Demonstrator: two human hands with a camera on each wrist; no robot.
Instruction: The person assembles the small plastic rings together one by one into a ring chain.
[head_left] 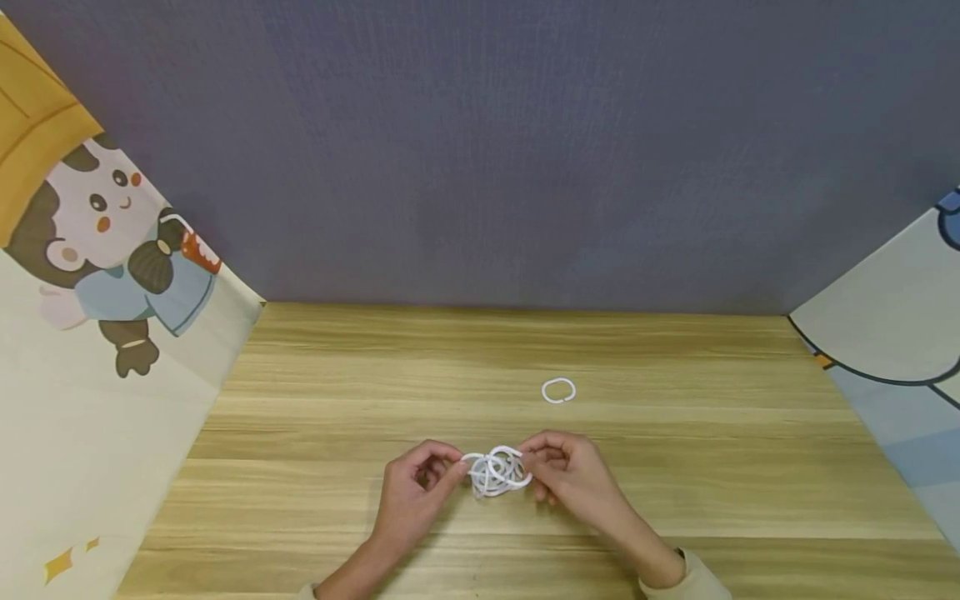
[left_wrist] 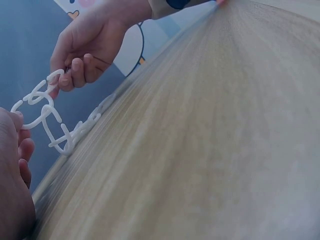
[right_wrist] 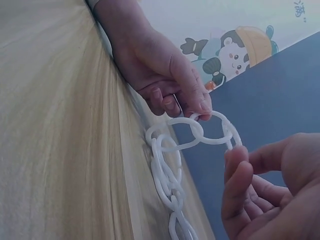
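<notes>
My left hand (head_left: 415,487) pinches a white open plastic link at the end of a chain of white links (head_left: 497,477). Opposite it, my right hand (head_left: 576,477) pinches another white link (right_wrist: 236,135), which touches or hooks through the left hand's link; the exact joint is hard to make out. From the left hand's link the rest of the chain hangs down and lies heaped on the table, as both wrist views show. Beyond the right hand, a single loose oval link (head_left: 558,379) with a small gap lies flat on the wood.
The wood-grain table (head_left: 337,383) runs back to a dark blue-grey panel (head_left: 510,167). Side panels with cartoon prints (head_left: 120,225) stand at the left and right (head_left: 892,308).
</notes>
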